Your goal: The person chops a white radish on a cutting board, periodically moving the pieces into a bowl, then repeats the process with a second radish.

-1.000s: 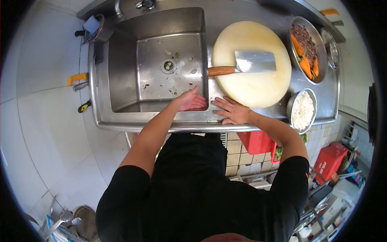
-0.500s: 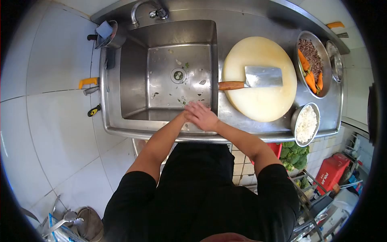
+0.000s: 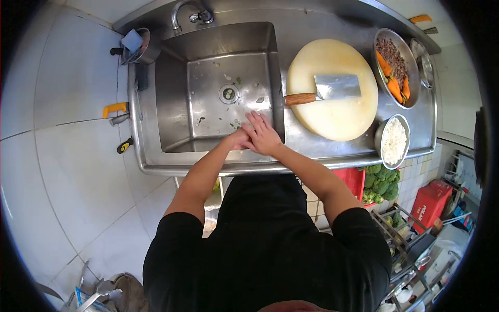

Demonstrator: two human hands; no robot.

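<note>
My left hand (image 3: 237,139) is over the near right corner of the metal sink (image 3: 171,104), partly covered by my right hand; its fingers are hidden. Touching it, my right hand (image 3: 262,136) has its fingers stretched out and holds nothing. Scraps of food lie around the sink drain (image 3: 228,93). To the right, a cleaver (image 3: 338,87) with a wooden handle rests on a thick round cutting board (image 3: 332,117), its handle reaching past the board's left edge.
A bowl of chopped white food (image 3: 393,141) and a bowl with carrots (image 3: 393,88) and brown bits stand right of the board. The faucet (image 3: 175,23) is at the back. Broccoli (image 3: 381,183) sits below the counter beside a red crate (image 3: 352,182).
My right hand has moved left from the counter beside the board onto my left hand over the sink. The view has also shifted, and its fingers now point further into the sink.
</note>
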